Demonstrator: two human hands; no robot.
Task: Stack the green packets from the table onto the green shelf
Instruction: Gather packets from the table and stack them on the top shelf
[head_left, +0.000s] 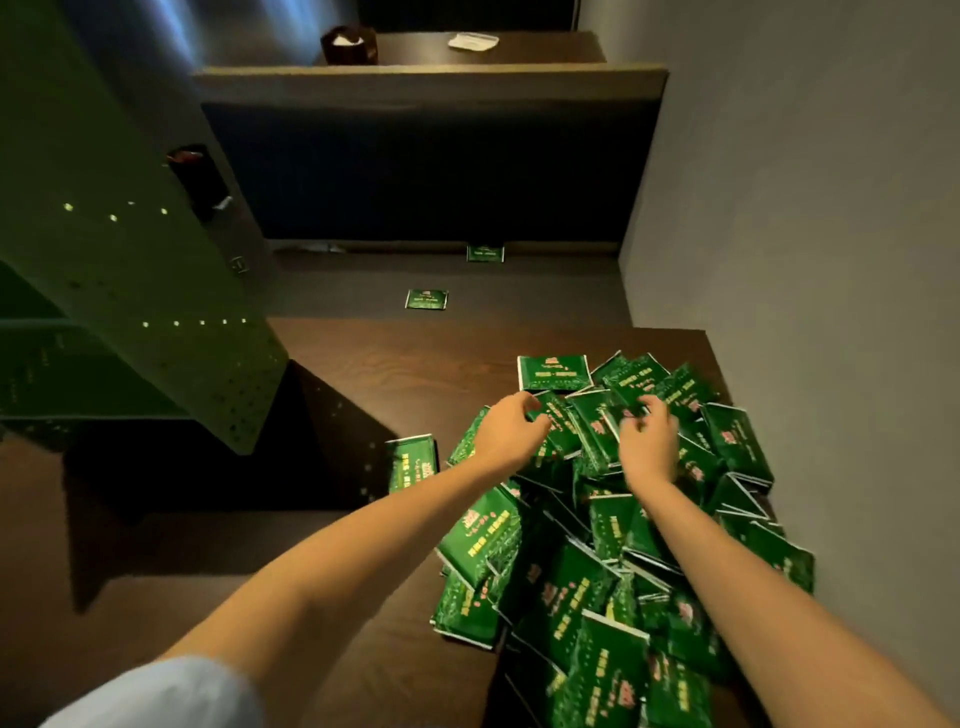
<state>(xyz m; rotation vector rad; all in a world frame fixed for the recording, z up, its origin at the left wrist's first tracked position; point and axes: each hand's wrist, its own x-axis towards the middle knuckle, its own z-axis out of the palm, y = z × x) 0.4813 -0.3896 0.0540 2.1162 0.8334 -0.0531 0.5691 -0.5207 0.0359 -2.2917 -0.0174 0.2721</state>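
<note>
A big heap of green packets (597, 545) covers the right side of the dark wooden table (332, 597). Both of my hands reach into the far part of the heap. My left hand (511, 431) has its fingers curled over a packet (558, 423) at the top of the pile. My right hand (647, 439) pinches another packet (626, 405) with its fingertips. The green shelf (119, 249), with perforated metal sides, stands to the left of the table.
One packet (410, 462) lies alone left of the heap, and two more lie on the bench seat beyond, the nearer packet (426, 300) and the farther packet (485, 253). A dark padded backrest (431, 166) rises behind. A grey wall (805, 208) borders the right.
</note>
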